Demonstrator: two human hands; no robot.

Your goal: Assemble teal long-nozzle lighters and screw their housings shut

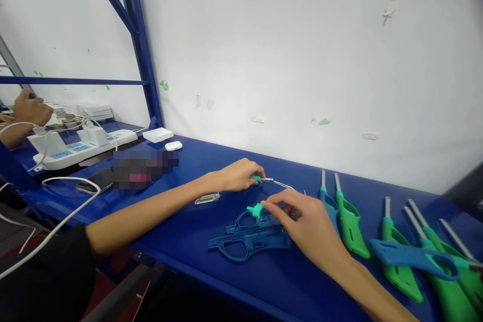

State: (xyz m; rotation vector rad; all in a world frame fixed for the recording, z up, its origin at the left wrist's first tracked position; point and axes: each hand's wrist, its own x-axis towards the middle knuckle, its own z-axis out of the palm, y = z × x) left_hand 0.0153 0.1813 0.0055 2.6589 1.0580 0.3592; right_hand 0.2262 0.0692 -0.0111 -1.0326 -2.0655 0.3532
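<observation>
My left hand [237, 175] rests on the blue table [196, 231], its fingers pinched on a thin metal tube with a green tip and a white wire [269, 180]. My right hand [305, 224] pinches a small teal plastic part [255, 210] just above two blue lighter-shell halves [245, 239] lying flat on the table. A small clear metal-ended piece [207, 198] lies beside my left wrist.
Several finished green and blue long-nosed lighters [349, 219] lie in a row at the right. At the left are a white power strip with chargers [81, 147], a small white box [158, 135], a white case [173, 145], a phone [98, 180], cables, and another person's hand [30, 109].
</observation>
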